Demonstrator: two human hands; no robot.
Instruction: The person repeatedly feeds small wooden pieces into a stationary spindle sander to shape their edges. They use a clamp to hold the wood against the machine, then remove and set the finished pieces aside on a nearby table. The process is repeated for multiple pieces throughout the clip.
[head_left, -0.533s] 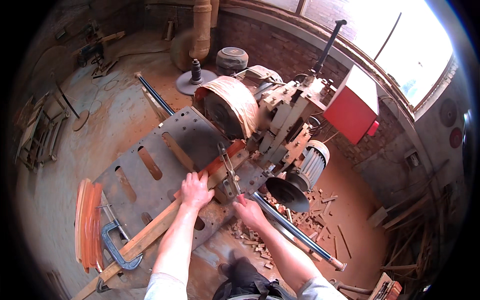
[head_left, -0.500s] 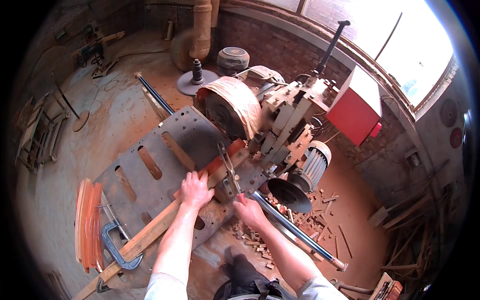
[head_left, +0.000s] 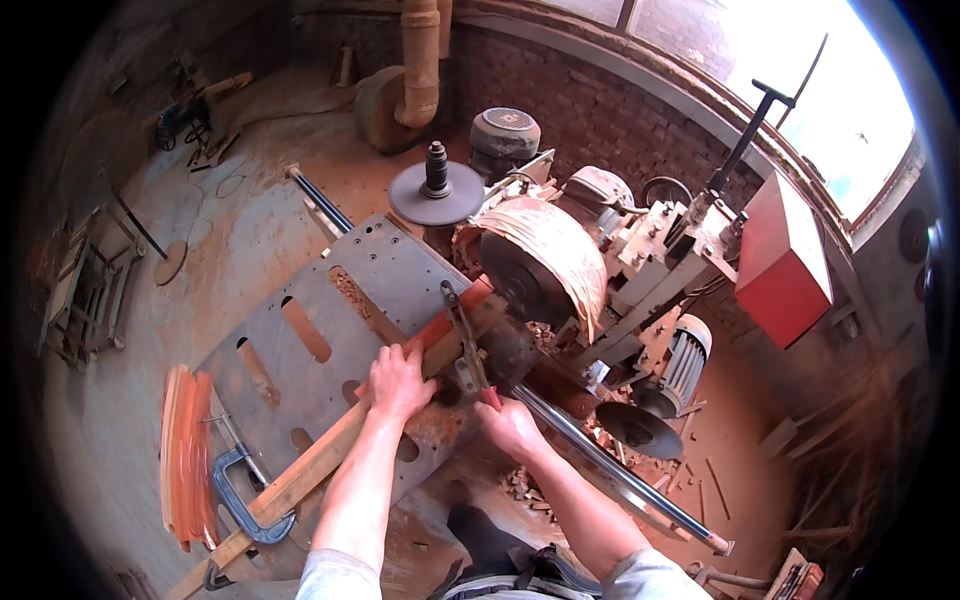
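My left hand [head_left: 400, 383] is closed over a reddish wooden piece [head_left: 440, 326], which lies along the pale wooden bar [head_left: 315, 458] on the slotted metal table [head_left: 268, 318]. My left palm hides part of both. With its fingers wrapped round a red grip, my right hand [head_left: 512, 428] holds the handle of a toggle clamp [head_left: 463, 335], whose metal arm crosses over the wood. Just beyond the wood's far end stands a dark round blade [head_left: 522, 275] under a wrapped, dusty guard [head_left: 560, 245]. A blue-grey C-clamp [head_left: 231, 487] grips the bar near its lower end.
Curved reddish wood strips [head_left: 185, 455] lie at the table's left. A steel rail [head_left: 620, 468] runs out to the right. Nearby are a horizontal grey disc [head_left: 437, 195], a red box [head_left: 787, 262], a motor [head_left: 688, 365] and a lower dark disc [head_left: 640, 430]. Wood offcuts litter the floor.
The table, wood and both hands have shifted leftward relative to the blade machine, which now appears farther right and lower. Both hands keep their holds.
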